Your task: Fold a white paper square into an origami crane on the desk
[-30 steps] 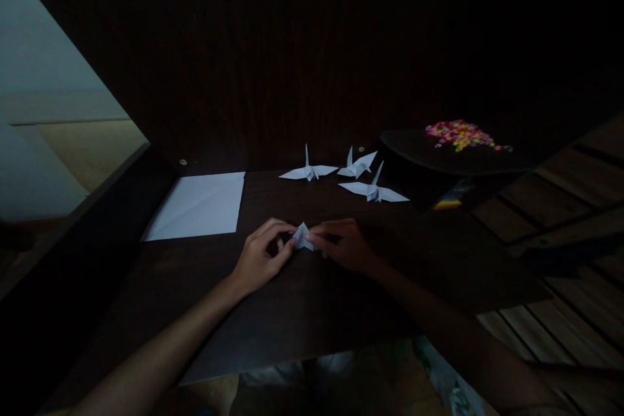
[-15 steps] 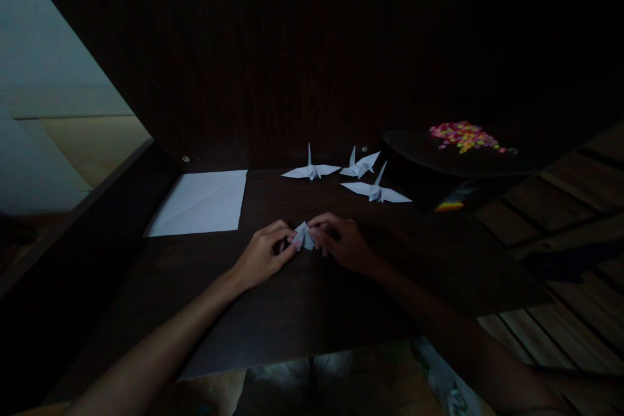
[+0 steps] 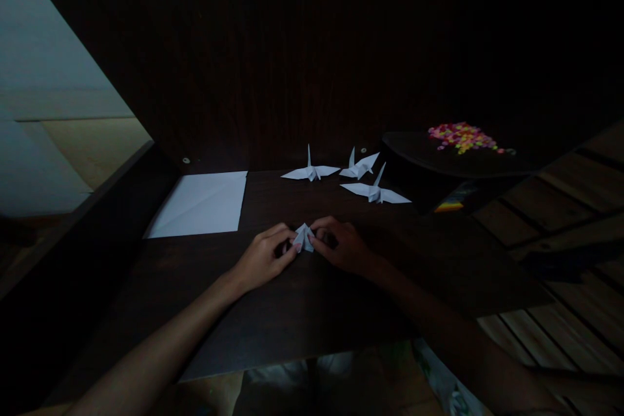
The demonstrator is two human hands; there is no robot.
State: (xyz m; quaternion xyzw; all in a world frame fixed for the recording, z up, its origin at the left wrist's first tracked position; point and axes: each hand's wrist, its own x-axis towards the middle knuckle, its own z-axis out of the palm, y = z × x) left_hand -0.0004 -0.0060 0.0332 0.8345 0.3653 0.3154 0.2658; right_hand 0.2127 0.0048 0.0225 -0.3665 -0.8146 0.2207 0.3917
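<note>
A small white folded paper [image 3: 305,238] rests low over the dark desk, held between both hands. My left hand [image 3: 267,251] pinches its left side between thumb and fingers. On the other side, my right hand [image 3: 344,245] grips the right edge with thumb and forefinger. Beyond the hands stand three white paper cranes: one at the left [image 3: 311,171], one behind at the right [image 3: 359,166], and one nearer [image 3: 375,192]. Their wings are spread. A flat sheet of white paper [image 3: 199,203] with a faint diagonal crease lies left of the hands.
A dark raised shelf [image 3: 419,153] at the right bears a heap of small colourful pieces [image 3: 463,136]. The desk [image 3: 253,318] has an upright back panel and a low side wall [image 3: 92,221] on the left. Wooden slats [image 3: 560,338] show at lower right.
My right thumb and fingers have closed in on the right edge of the folded paper. My left hand keeps its pinch, and the cranes and sheet lie as before.
</note>
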